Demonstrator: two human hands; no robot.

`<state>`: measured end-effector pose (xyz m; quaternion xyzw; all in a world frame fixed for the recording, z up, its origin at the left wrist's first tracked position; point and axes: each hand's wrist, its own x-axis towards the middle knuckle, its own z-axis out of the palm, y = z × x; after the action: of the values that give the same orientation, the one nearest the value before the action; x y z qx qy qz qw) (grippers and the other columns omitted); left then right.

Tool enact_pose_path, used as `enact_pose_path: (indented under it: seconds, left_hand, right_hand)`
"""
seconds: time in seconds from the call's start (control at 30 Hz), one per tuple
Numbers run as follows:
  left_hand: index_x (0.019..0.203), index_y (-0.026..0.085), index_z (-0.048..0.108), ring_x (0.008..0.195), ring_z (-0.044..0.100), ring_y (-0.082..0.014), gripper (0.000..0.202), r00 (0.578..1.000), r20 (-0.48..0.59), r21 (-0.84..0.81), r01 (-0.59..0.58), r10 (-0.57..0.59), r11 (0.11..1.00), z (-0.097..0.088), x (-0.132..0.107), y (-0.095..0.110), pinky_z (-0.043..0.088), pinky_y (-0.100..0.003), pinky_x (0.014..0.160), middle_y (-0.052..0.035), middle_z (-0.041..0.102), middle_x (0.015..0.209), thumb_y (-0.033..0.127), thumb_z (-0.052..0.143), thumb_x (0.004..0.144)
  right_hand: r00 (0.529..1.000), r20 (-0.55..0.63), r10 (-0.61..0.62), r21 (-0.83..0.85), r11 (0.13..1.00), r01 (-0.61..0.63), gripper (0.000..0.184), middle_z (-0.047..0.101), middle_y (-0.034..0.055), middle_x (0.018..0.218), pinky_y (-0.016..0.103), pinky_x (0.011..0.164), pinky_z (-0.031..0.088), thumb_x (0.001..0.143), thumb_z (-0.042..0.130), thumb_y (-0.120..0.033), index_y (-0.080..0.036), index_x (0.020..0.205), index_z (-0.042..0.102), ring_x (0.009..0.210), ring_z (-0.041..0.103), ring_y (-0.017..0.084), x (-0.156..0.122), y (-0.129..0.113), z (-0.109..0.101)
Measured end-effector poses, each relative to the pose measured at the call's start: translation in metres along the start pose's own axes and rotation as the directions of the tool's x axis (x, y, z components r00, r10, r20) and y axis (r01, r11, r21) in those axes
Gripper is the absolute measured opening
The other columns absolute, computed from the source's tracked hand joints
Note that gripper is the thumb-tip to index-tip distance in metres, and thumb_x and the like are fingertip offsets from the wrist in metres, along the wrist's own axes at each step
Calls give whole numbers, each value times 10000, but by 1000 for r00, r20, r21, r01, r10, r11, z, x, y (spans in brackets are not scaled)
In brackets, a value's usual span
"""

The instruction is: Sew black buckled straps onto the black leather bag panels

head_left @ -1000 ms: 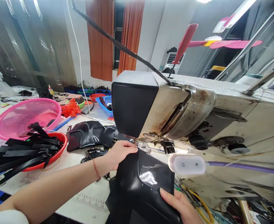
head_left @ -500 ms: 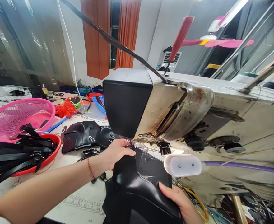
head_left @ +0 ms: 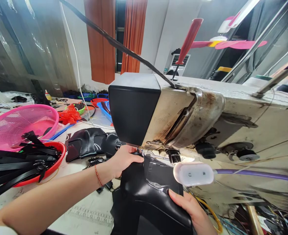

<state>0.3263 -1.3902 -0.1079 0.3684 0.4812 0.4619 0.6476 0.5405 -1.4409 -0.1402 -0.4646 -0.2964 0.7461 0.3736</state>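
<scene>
A black leather piece (head_left: 146,192) lies under the head of a worn sewing machine (head_left: 183,111). My left hand (head_left: 123,160) is closed on the piece's upper left edge, right beside the needle area. My right hand (head_left: 193,212) grips its lower right edge, thumb on top. A small white lamp (head_left: 194,174) on a purple stalk hangs just above the leather, between my hands.
On the table to the left stand a pink mesh basket (head_left: 16,125) and a red bowl (head_left: 57,161) full of black straps. More black leather pieces (head_left: 90,142) lie behind my left hand. Blue and red baskets (head_left: 104,107) sit farther back. Wires clutter the lower right.
The view has swung slightly right and back. Both hands stay on the leather piece, which has crept a little under the machine head and buckled more.
</scene>
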Motion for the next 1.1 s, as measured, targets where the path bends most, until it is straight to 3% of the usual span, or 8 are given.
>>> enact_pose_path:
  seconds: [0.2,0.33,0.47,0.63,0.73,0.87,0.97,1.1]
  left_hand:
    - [834,150,729,745,699,-261,258,1000,0,10,6,-6,1000,-2,2,-4,549,-378,705,-67,744,773,158,733,576]
    - [896,150,708,809,698,-259,309,999,-36,18,-33,33,999,-4,7,-8,547,-368,741,-75,741,872,164,742,589]
    - [990,173,634,910,685,-259,458,985,-156,-2,-72,70,997,-3,3,-14,545,-351,783,-82,709,1038,159,800,564]
    - [1197,210,498,857,698,-283,726,979,-201,-119,16,-40,993,-1,-8,-23,555,-413,763,-79,723,973,179,831,553]
    - [1126,184,549,912,690,-298,654,981,-195,-131,-32,6,991,0,-9,-27,550,-415,794,-86,727,972,155,826,534]
    - [1008,155,606,930,685,-311,519,990,-129,-157,-75,55,985,2,-6,-27,545,-427,810,-97,732,957,164,821,536]
    - [988,152,617,924,685,-293,486,987,-149,-137,-87,66,987,3,-5,-26,533,-420,835,-93,733,965,164,812,544]
    - [1002,163,598,924,679,-266,472,978,-188,-86,-107,89,991,2,-4,-24,522,-395,840,-78,733,975,170,796,573]
  right_hand:
    - [1000,-9,-16,-50,999,16,504,764,146,837,444,789,556,602,805,-471,-134,975,771,860,710,368,3,-1,-3]
    - [999,-27,-18,-57,998,17,488,766,137,842,440,818,546,602,806,-454,-141,975,770,886,706,363,5,-5,-4]
    - [999,-35,-7,-66,998,5,522,765,139,819,467,825,541,578,813,-459,-142,991,768,888,704,379,6,-5,-4]
    - [999,-45,-11,-46,999,9,540,769,127,886,469,832,544,584,819,-430,-157,1044,746,914,702,372,15,-5,-10]
    - [997,-66,-48,-50,998,44,521,771,104,915,460,859,539,596,816,-357,-176,1077,732,918,706,353,25,-9,-16]
    - [991,-82,-105,-71,993,99,392,772,105,852,442,856,542,574,817,-300,-147,930,763,866,715,336,36,-14,-21]
    - [994,-91,-55,-59,997,50,365,769,126,827,450,799,559,542,831,-304,-116,847,763,762,721,328,40,-15,-21]
    - [999,-51,-9,-8,1000,8,398,766,134,810,481,802,557,577,831,-334,-106,895,757,751,723,340,43,-17,-19]
